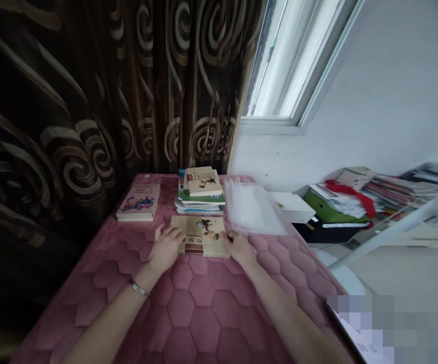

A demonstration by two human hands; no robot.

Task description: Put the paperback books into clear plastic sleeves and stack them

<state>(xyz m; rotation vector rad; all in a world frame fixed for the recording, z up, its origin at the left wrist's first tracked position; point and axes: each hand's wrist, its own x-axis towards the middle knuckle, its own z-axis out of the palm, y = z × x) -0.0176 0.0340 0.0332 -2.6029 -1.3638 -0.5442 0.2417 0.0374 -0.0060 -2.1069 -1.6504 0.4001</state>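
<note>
We see both hands laid on a tan book (pixel 202 233) that lies flat on the bench (pixel 203 313), which is covered in a pink quilted cloth. The book sits near the middle of the bench, just near of a stack of books (pixel 202 194).

The left hand (pixel 166 247) rests palm down on the book's left edge. Its grip is loose, fingers spread and flat, closed around nothing. A thin bracelet (pixel 139 289) circles that wrist. The right hand (pixel 240 247) meets the book's right edge with its fingertips (pixel 225 237). We cannot tell whether its grip pinches the cover or only touches it.

The stack carries a cream book with a picture on top, green and blue covers beneath it. To the left of the stack, apart from it, lies a pink book (pixel 139 202). To the right lies a pile of clear plastic sleeves (pixel 254 210), reaching the bench's right edge.

Beyond the bench on the right stand a white box (pixel 293 207) and a heap of papers (pixel 355 199). A dark patterned curtain (pixel 90 101) hangs at the far side beside a window (pixel 290 60).
</note>
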